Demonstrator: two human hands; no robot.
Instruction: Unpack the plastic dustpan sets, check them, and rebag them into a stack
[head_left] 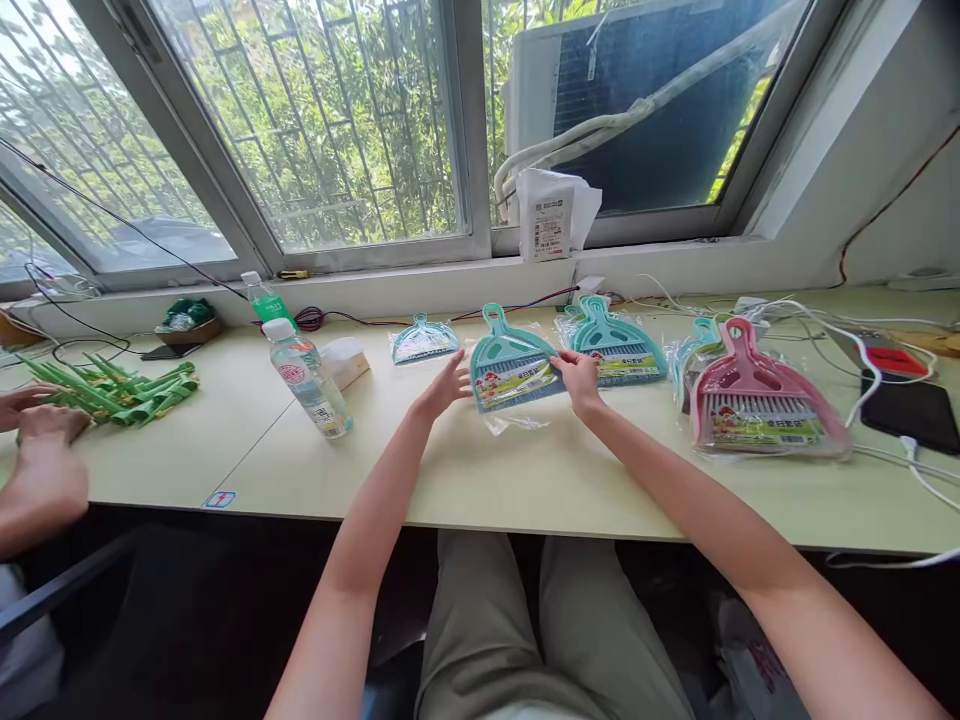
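A teal mini dustpan set in a clear bag (512,365) lies on the pale green table (525,480) in front of me. My left hand (444,387) rests at its left edge with fingers stretched out and apart. My right hand (579,380) pinches the bag's right edge. A second teal packaged set (616,345) lies just behind the right hand, a smaller teal one (423,341) to the left, and a pink set (754,395) to the right with another teal one (701,340) behind it.
A water bottle (307,378) stands left of my hands beside a tissue box (346,360). Green folded leaf pieces (120,388) lie far left, where another person's hands (37,425) work. A phone (911,412) and white cables (847,330) occupy the right end. The window sill runs behind.
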